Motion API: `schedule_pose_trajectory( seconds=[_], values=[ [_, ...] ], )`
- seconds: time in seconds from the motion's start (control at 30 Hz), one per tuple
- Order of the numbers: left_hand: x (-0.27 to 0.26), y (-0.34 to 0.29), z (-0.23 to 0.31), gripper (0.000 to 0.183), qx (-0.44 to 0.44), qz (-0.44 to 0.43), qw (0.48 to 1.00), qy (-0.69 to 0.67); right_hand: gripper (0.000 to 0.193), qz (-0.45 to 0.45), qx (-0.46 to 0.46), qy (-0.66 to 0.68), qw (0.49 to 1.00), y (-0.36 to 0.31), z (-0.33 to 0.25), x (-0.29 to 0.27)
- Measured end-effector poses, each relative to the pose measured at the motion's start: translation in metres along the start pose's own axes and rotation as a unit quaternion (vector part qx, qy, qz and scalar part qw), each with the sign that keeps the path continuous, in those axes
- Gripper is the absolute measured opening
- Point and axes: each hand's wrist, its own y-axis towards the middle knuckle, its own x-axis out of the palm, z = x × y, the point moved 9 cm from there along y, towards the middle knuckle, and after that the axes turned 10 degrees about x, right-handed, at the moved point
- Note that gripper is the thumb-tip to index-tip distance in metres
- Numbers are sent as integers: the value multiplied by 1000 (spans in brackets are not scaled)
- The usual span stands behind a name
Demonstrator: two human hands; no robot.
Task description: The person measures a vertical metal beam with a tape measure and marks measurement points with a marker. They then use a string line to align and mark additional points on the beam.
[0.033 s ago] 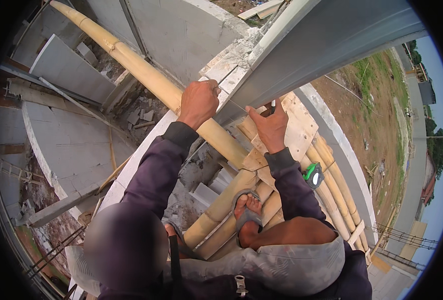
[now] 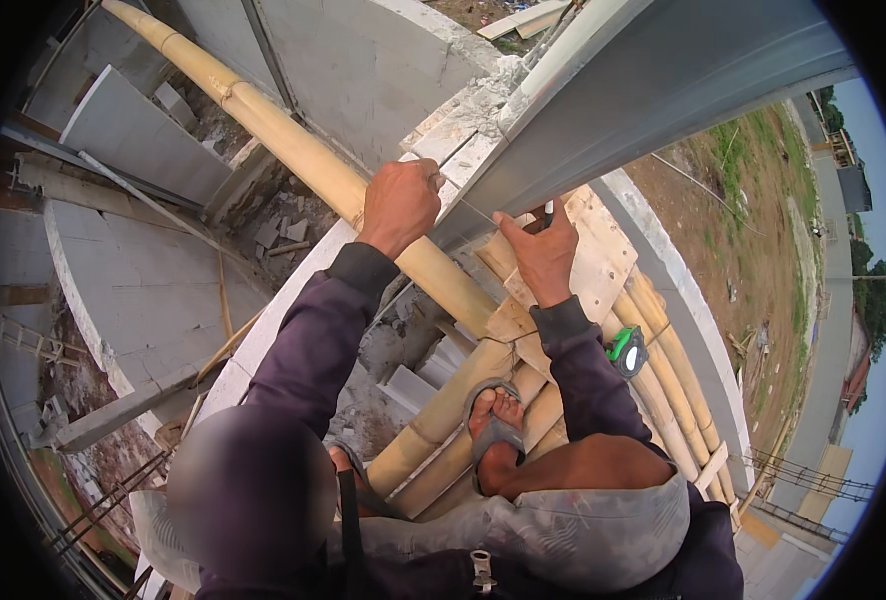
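Observation:
My left hand (image 2: 403, 207) is closed in a pinch at the top edge of the white block wall (image 2: 469, 158), beside the grey metal-looking beam (image 2: 653, 95). What its fingers hold is hidden. My right hand (image 2: 543, 252) is curled just across the beam's lower end, thumb raised. Between its fingers sticks up a short dark pen-like stick (image 2: 548, 211). A thin pale line (image 2: 477, 211), perhaps string, spans the gap between the hands. Below the right hand lies a pale wooden board (image 2: 599, 262). Next to the right forearm sits a green and black tape measure (image 2: 626, 351).
One long bamboo pole (image 2: 293, 150) passes beneath my left wrist. My sandalled foot (image 2: 497, 425) rests on bamboo scaffold poles (image 2: 433, 410). Low block walls and rubble (image 2: 283, 232) lie down to the left. Grassy ground (image 2: 753, 190) stretches away at right.

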Motion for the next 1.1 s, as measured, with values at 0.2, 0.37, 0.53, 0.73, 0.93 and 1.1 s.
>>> schedule_pose_trajectory(
  seconds=[0.2, 0.37, 0.53, 0.73, 0.93, 1.1],
  values=[
    [-13, -3, 8, 25, -6, -27, 999, -42, 44, 79, -20, -1, 997, -1, -8, 0],
    [-30, -16, 12, 38, -60, -15, 996, -70, 46, 148, -67, -33, 986, -8, -20, 2],
    [15, -27, 33, 52, -83, -84, 949, -293, 45, 150, -95, -32, 984, -9, -30, 7],
    [54, -33, 46, 69, -155, -133, 885, -418, 45, 136, -80, 5, 987, -7, -28, 10],
    [60, -23, 75, 78, -154, -108, 854, -485, 56, 59, -76, -19, 995, -4, -16, 6],
    [65, -20, 82, 92, -192, -151, 845, -475, 72, -6, -42, -27, 999, -14, -7, -27]
  ],
)
